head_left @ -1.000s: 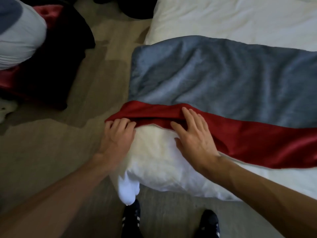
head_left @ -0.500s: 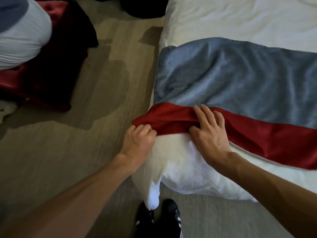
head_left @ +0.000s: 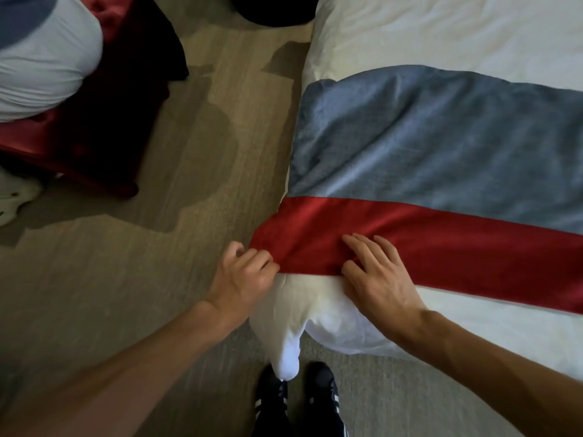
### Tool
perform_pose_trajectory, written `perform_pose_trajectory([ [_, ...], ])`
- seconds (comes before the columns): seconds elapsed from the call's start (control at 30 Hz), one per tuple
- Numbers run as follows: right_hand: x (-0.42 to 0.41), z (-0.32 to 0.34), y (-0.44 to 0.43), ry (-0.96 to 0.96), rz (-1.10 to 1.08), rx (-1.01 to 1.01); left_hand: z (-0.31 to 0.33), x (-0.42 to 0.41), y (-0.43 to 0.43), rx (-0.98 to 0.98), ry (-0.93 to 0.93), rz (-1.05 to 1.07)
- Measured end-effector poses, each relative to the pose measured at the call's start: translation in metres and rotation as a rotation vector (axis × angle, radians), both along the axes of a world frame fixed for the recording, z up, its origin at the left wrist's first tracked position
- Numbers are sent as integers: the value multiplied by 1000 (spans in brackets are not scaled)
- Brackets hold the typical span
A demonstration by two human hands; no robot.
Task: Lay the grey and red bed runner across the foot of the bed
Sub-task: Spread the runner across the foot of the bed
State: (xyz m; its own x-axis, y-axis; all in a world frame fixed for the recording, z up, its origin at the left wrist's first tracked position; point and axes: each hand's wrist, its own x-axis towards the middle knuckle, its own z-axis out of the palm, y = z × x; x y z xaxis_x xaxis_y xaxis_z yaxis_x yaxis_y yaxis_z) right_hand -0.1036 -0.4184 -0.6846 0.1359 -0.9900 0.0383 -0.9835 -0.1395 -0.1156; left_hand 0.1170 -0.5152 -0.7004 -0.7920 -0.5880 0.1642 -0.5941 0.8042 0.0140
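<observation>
The bed runner point(head_left: 441, 146) lies on the bed point(head_left: 441, 33), its long side running away to the right. The left hand point(head_left: 243, 279) is nearest its end, its grip pinching the red corner. The right hand point(head_left: 375, 279) presses flat, fingers spread.

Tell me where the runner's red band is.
Head view, right of centre: red band between grey panel and white duvet, touched by the right hand.

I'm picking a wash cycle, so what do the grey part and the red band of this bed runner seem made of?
Grey part: matte woven cloth, perhaps linen or cotton blend, judging by its flecked, heathered surface. Red band: smoother, with a sheen on its folds, perhaps satin or velvet; unclear which.
</observation>
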Motion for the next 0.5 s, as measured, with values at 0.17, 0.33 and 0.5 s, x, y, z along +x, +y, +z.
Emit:
perform_pose_trajectory([
  [0.17,-1,10,-11,-86,-36,45,4,-17,-10,125,73,0],
  [0.33,-9,8,-31,53,-74,168,8,-38,-19,302,-158,-17],
  [0.5,-14,1,-35,121,-68,286,-5,-46,-23,331,-286,-25],
])
